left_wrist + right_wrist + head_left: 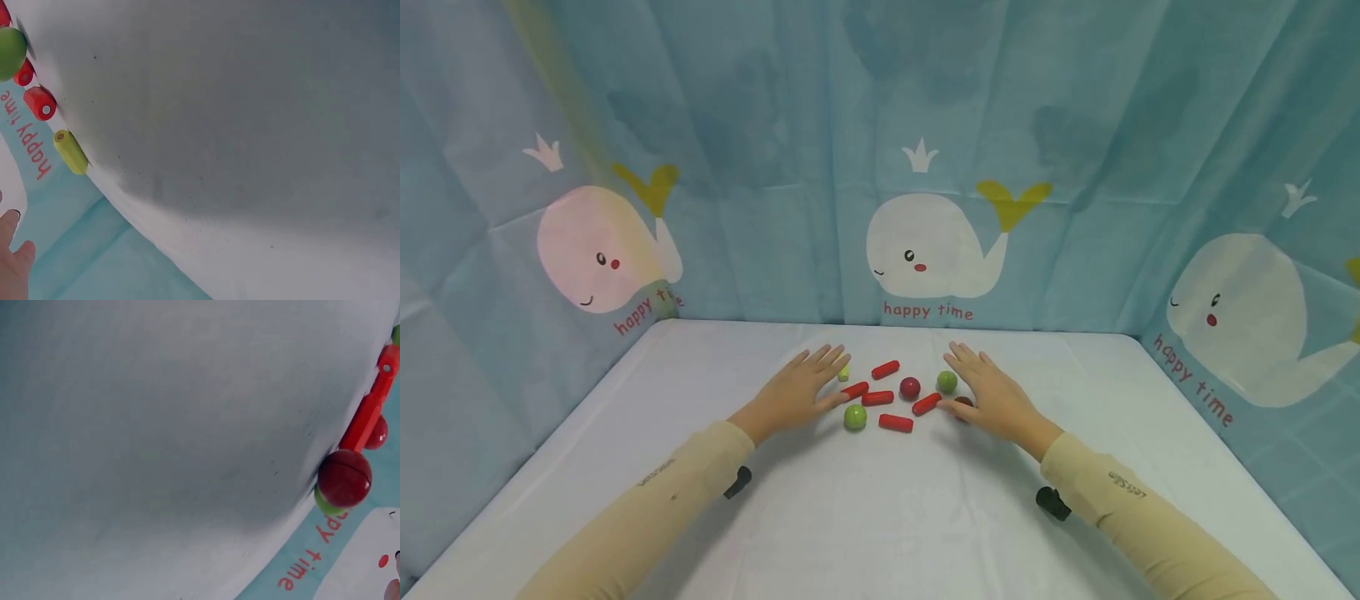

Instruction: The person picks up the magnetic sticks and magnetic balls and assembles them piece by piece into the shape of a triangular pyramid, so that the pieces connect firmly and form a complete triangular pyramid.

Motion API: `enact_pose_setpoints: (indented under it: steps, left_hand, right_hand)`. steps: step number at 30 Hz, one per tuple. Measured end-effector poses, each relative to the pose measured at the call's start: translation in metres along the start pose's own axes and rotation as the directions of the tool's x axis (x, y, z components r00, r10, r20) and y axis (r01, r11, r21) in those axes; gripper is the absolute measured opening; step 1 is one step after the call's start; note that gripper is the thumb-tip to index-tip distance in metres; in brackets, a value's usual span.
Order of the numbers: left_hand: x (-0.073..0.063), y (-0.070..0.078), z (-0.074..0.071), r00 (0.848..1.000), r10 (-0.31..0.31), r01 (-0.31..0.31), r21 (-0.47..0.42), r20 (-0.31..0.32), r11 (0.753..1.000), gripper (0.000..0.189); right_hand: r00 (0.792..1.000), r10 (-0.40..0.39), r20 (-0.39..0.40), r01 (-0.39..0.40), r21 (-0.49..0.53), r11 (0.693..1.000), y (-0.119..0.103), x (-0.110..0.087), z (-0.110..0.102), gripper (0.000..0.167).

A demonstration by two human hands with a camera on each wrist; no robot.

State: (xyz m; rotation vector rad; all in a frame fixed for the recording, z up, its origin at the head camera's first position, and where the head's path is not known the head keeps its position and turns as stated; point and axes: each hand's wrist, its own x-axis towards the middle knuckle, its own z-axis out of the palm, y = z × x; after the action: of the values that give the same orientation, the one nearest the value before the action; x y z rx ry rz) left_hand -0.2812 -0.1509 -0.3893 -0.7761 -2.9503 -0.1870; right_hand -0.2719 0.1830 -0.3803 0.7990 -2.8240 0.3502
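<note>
Both hands hover palm down over the far middle of the white table, fingers straight and holding nothing. My left hand (799,390) is at the left of a group of small toys, its thumb near a green ball (855,417) and a red ridged stick (855,390). Partly behind its fingers shows a yellow-green stick (70,152). My right hand (996,398) is at the right side, its thumb overlapping a dark red ball (345,478) with a seam line. Near its fingers lie another green ball (947,382) and a red stick (927,404).
Between the hands lie a crimson ball (910,387) and several more red sticks (896,423). The white table (880,517) ends at a blue curtain (775,250) printed with whales, which also hangs along both sides. A dark strap end (1052,503) sticks out below the right sleeve.
</note>
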Motion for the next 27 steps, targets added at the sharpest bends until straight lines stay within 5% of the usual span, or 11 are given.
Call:
enact_pose_setpoints:
  steps: [6,11,19,27]
  left_hand:
    - [0.002,0.001,0.0,1.0,-0.004,0.004,-0.062,0.004,0.998,0.072]
    - [0.003,0.005,-0.002,0.998,-0.054,0.059,-0.199,0.03,0.978,0.07]
    - [0.005,0.008,-0.004,0.98,-0.171,0.199,-0.433,0.103,0.879,0.065]
    - [0.012,0.011,-0.003,0.958,-0.262,0.283,-0.533,0.117,0.797,0.063]
  right_hand:
    - [0.999,0.032,0.001,-0.032,0.051,0.998,-0.006,0.003,0.001,0.083]
    - [0.997,0.075,0.014,-0.076,0.115,0.99,-0.012,0.008,0.0,0.082]
    - [0.984,0.18,-0.004,-0.173,0.259,0.95,-0.018,0.02,-0.005,0.081]
    - [0.969,0.245,-0.02,-0.22,0.375,0.9,-0.016,0.027,-0.001,0.077]
